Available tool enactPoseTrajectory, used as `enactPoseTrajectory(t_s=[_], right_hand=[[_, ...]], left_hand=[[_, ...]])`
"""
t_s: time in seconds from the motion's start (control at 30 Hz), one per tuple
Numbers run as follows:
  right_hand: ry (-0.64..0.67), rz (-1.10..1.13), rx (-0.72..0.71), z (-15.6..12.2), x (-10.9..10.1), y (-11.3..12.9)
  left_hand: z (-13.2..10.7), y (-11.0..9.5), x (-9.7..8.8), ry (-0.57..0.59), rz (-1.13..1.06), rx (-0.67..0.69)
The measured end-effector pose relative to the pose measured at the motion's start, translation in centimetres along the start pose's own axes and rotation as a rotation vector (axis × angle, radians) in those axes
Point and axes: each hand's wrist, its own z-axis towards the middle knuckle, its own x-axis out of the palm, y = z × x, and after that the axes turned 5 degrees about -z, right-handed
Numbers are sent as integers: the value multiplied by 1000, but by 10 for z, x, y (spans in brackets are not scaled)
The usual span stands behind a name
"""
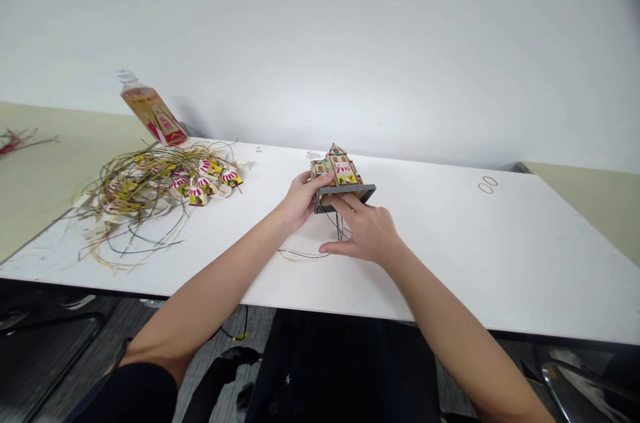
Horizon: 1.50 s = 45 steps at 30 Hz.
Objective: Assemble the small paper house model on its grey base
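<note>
A small model house (338, 164) with a decorated front and a red-and-white awning is tilted up off the table on its grey base. Around its left side, my left hand (301, 198) grips the house and the base edge. Fingers of my right hand (367, 230) reach under the base, against its open underside, with the thumb stretched out below. Thin dark and pale wires (310, 254) hang from the underside and trail onto the white table. What the right fingertips touch inside the base is hidden.
To the left lies a tangled pile of wires (135, 176) with several small striped-awning pieces (206, 184). Behind it a drink bottle (154, 110) leans near the wall. Two rings (488, 184) show on the white table (450, 243) at right. Chairs stand below the front edge.
</note>
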Motion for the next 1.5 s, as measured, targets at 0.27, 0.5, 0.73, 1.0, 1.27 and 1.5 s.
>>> enactPoseTrajectory(t_s=[0.27, 0.5, 0.73, 1.0, 1.27, 1.5], right_hand=[[37, -142, 157, 0, 5, 2], [58, -147, 191, 1, 6, 5], [97, -118, 240, 3, 4, 6], [92, -93, 257, 3, 2, 5], [100, 7, 259, 2, 0, 5], [129, 152, 258, 2, -4, 6]], left_hand=[[-2, 2, -1, -118, 17, 228], [-1, -1, -1, -129, 23, 324], [2, -3, -4, -124, -8, 328], [4, -1, -4, -128, -38, 326], [5, -2, -5, -128, -38, 312], [6, -4, -5, -141, -58, 312]])
